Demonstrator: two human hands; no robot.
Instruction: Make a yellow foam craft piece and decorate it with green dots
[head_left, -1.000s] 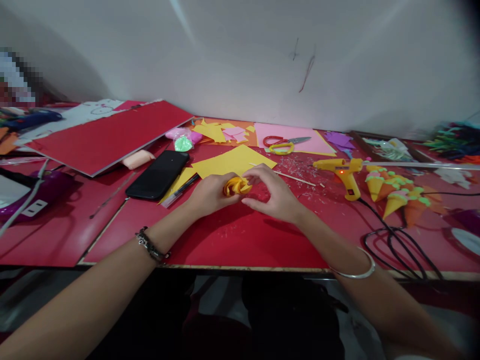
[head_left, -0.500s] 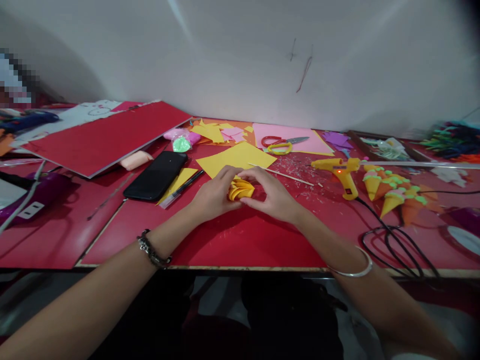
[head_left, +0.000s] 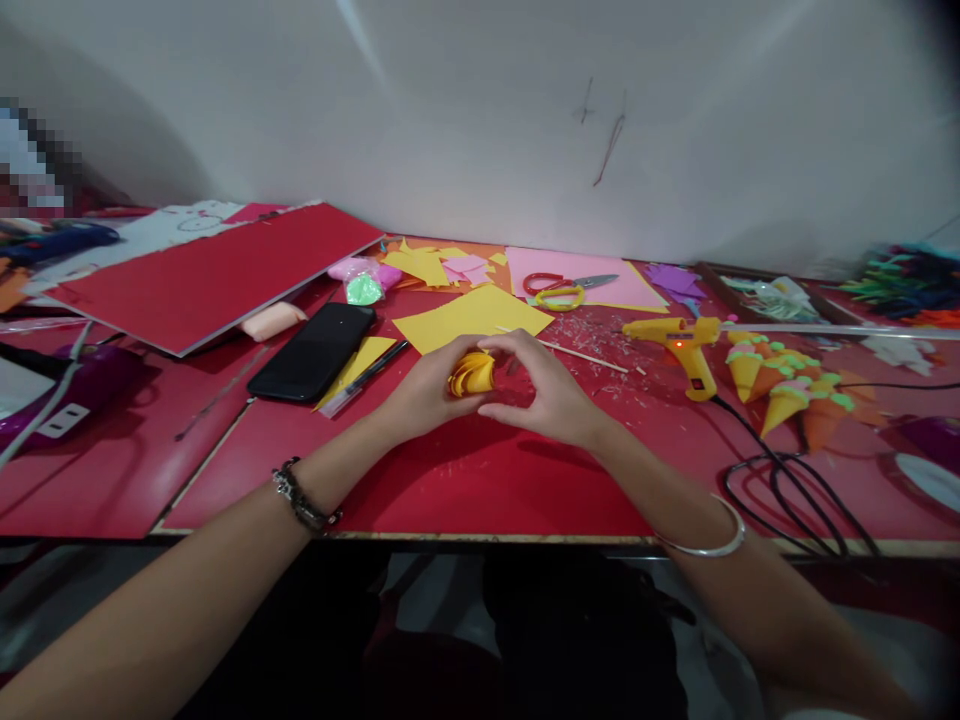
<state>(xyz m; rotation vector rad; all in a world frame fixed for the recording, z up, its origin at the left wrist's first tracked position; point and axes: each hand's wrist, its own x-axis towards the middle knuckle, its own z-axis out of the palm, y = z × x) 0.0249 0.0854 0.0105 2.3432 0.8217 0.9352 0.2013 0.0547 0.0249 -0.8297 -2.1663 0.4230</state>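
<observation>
We have a folded yellow paper piece (head_left: 472, 375) cupped in our left hand (head_left: 424, 395), above the red tabletop (head_left: 525, 490) and just on our side of a flat yellow sheet (head_left: 465, 318). The step in hand looks like turning or shaping its curved folds. We grasp it with the left hand, thumb below and fingers curled over the top; our right hand (head_left: 555, 390) arches opposite, thumb and fingers parted in a C, and we cannot tell whether their tips press on the paper. The next move, we judge, calls for a light, even touch, so that the layers keep their spread and do not crease. Both forearms reach in from the near edge and converge, wrists low, the left wearing a dark bracelet (head_left: 300, 497), the right a pale bangle (head_left: 712, 549).
</observation>
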